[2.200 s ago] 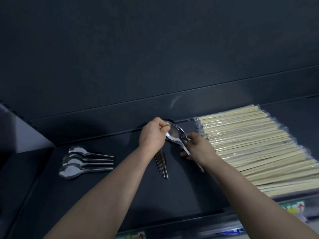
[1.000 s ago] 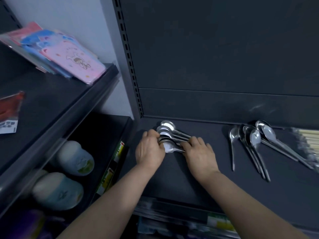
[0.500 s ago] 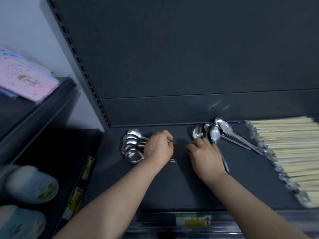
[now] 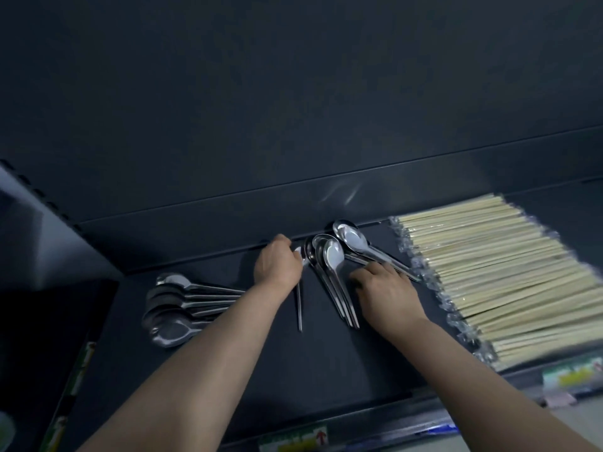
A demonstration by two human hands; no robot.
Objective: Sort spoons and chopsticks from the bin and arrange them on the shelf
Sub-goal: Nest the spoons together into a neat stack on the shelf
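Note:
Steel spoons lie in three groups on the dark shelf (image 4: 228,363). A nested stack of spoons (image 4: 169,309) lies at the left, handles pointing right. My left hand (image 4: 277,267) grips the bowl end of a single spoon (image 4: 299,308) whose handle points toward me. Just right of it lies a fanned group of spoons (image 4: 331,256). A further pair of spoons (image 4: 352,238) lies beyond, and my right hand (image 4: 388,291) rests with loosely bent fingers against their handles. Wrapped bamboo chopsticks (image 4: 489,265) lie in a row at the right.
The shelf's dark back panel (image 4: 293,125) rises directly behind the spoons. Price labels (image 4: 293,440) run along the front rail. A lower neighbouring shelf (image 4: 39,337) sits in shadow at the left.
The view has swung right, off the left stack. My left hand left that stack and now grips a single spoon in the middle. My right hand moved right onto the far pair's handles.

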